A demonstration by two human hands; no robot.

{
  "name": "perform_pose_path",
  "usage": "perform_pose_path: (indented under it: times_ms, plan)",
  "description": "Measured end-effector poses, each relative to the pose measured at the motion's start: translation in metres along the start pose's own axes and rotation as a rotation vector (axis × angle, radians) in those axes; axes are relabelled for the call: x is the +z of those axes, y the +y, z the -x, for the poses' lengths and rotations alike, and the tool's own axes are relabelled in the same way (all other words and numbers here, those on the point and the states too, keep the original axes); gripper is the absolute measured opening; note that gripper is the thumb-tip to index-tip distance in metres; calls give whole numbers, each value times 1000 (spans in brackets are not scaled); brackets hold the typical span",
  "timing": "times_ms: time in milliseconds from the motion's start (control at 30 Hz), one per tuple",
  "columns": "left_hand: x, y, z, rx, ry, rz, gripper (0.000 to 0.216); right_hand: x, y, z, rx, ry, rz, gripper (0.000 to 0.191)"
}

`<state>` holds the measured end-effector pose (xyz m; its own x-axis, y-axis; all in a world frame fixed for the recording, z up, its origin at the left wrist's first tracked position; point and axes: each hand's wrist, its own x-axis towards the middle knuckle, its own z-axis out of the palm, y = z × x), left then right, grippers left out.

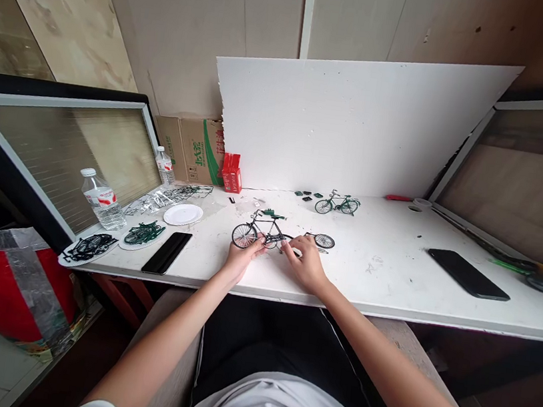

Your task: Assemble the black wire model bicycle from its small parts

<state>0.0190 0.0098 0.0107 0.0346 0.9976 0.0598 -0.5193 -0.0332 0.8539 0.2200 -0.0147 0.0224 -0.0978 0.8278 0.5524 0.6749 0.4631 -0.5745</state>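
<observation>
A small black model bicycle (271, 229) stands upright just above the table, its front wheel (245, 235) to the left. My left hand (242, 260) is closed on it from below, fingers around the lower frame near the pedals. At its rear end, my right hand (312, 264) pinches with thumb and fingertips; a dark wheel rim there is partly hidden by the fingers. Just beyond my right hand lies a loose spoked wheel (325, 241) with thin parts beside it. A green piece (268, 212) shows behind the bicycle's seat.
A green model bicycle (338, 203) stands farther back beside several small dark parts (307, 198). At left are plates of black parts (89, 249) and green parts (143, 233), a white plate (183, 214), a phone (167, 253) and bottles (103, 199). Another phone (468, 273) lies right.
</observation>
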Motion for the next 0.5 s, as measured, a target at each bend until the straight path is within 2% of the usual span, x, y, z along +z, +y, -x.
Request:
perform_pose_path:
  times_ms: [100,267,500]
  plan:
    - [3,0,2,16,-2,-7,48,4,-8,1,57,-33,-174,48]
    - [3,0,3,18,1,-34,48,6,-1,0,134,-136,-447,39]
    - [4,0,3,4,-17,-77,51,6,2,0,164,-130,-505,39]
